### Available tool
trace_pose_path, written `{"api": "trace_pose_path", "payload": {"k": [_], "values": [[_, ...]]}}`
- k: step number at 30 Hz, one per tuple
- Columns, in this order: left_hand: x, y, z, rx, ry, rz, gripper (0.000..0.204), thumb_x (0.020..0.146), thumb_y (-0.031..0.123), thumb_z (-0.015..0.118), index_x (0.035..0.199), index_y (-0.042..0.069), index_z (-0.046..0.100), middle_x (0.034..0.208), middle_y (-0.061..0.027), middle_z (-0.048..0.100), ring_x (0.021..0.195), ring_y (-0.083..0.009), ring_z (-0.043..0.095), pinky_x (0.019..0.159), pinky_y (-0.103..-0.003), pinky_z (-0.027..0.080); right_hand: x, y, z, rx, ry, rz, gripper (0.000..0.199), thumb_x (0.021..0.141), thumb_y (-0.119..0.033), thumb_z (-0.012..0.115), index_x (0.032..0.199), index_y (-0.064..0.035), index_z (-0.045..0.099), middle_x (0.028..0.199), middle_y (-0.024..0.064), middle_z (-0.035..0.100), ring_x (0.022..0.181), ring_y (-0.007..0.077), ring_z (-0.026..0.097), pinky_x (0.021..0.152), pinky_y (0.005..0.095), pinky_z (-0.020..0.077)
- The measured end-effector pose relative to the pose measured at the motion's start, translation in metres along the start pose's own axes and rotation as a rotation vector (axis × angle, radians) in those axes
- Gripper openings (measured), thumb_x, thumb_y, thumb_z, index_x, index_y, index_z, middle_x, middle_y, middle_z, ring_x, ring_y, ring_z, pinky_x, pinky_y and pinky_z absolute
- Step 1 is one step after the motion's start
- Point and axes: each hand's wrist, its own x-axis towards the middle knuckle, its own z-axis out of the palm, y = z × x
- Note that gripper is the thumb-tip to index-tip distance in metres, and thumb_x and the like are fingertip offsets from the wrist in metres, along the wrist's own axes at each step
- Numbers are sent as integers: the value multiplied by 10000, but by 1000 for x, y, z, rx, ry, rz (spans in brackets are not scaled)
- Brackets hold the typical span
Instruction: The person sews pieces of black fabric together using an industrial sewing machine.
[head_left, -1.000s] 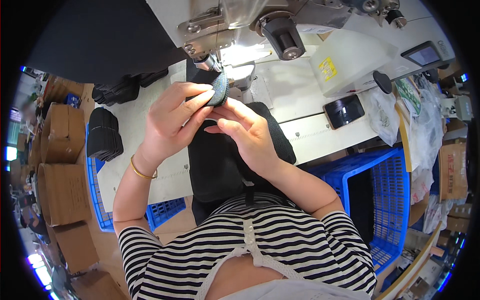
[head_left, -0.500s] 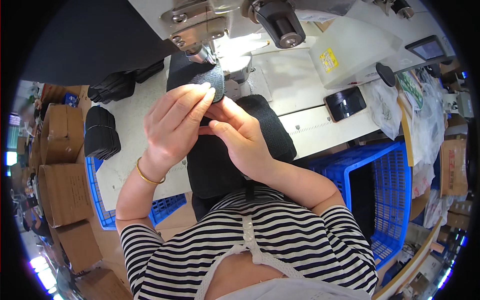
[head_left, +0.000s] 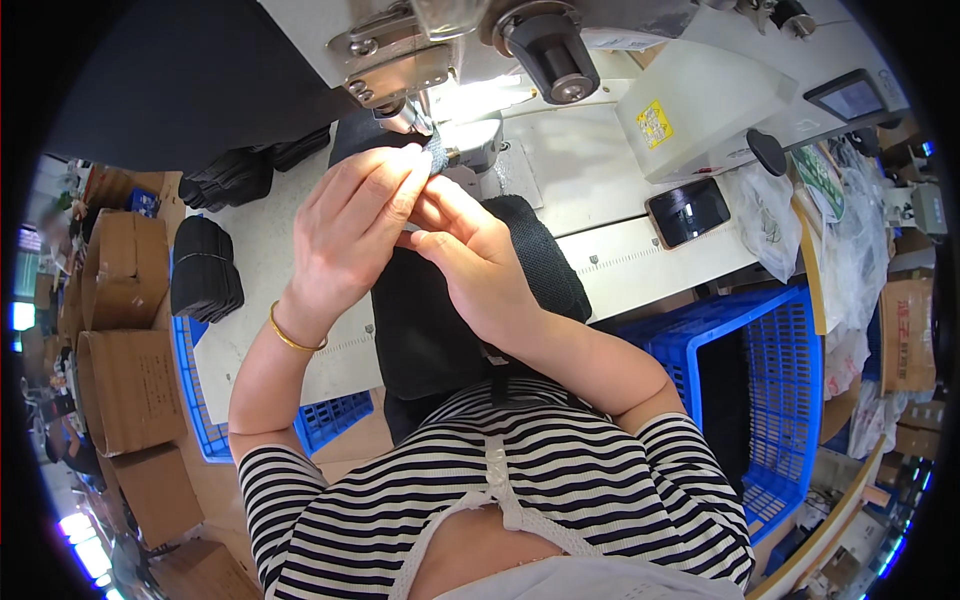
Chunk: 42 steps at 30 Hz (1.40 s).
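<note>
Under the needle area of a sewing machine [head_left: 402,82] lies a black fabric piece [head_left: 352,132], its near end in my fingers. My left hand [head_left: 352,222] is closed, pinching the fabric's edge just in front of the presser foot. Close against it, my right hand [head_left: 478,255] is closed too, thumb and fingers pinched at the same edge. What lies between the fingertips is mostly hidden. Black mesh fabric pieces [head_left: 540,255] hang over the table edge beneath my right hand and reach down to my lap.
Banded stacks of black pieces [head_left: 205,268] lie on the white table [head_left: 255,330] at left. A phone [head_left: 690,212] rests at right beside a plastic bag [head_left: 765,215]. Blue crates [head_left: 800,400] stand below on both sides. Cardboard boxes [head_left: 130,390] line the left.
The fabric edge has moved forward toward the presser foot and now shows less beyond my fingers. Both hands have shifted slightly away from me with it.
</note>
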Motion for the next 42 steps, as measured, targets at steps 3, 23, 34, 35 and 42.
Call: {"api": "trace_pose_path", "payload": {"k": [3, 23, 34, 35, 42], "values": [[1, -3, 2, 12, 3, -6, 409, 623, 69, 661, 1011, -54, 693, 1002, -123, 672, 944, -268, 671, 785, -369, 571, 5, 1, 0, -6, -2, -4, 579, 883, 94, 389, 1459, 60, 338, 1436, 139, 471, 1360, 184, 435, 1086, 320, 392], [6, -4, 13, 47, 56, -51, 325, 643, 62, 654, 952, -38, 667, 953, -110, 671, 885, -257, 665, 710, -348, 560, 10, 5, 4, 6, -14, -76, 651, 894, 99, 444, 1516, 64, 253, 1526, 142, 375, 1431, 207, 351, 1165, 325, 287], [3, -6, 15, -133, 83, -293, 232, 719, -56, 663, 951, -48, 671, 994, -128, 674, 875, -286, 660, 750, -357, 554, 5, 0, -1, -53, 31, 8, 616, 911, 84, 476, 1499, 70, 292, 1507, 154, 405, 1411, 232, 384, 1138, 355, 345], [3, -8, 14, -134, 84, -293, 232, 719, -56, 663, 951, -48, 671, 994, -128, 674, 875, -286, 660, 750, -357, 554, 5, 1, -3, -54, 31, 7, 616, 911, 84, 476, 1499, 70, 292, 1507, 154, 405, 1411, 232, 384, 1138, 355, 345], [8, -24, -13, -261, -96, -154, 366, 695, -98, 619, 1036, 10, 700, 1071, -100, 682, 878, -282, 644, 772, -365, 534, 4, -3, -7, -96, 8, 23, 579, 935, 55, 487, 1490, 60, 321, 1491, 149, 423, 1373, 245, 430, 1082, 376, 430]]}}
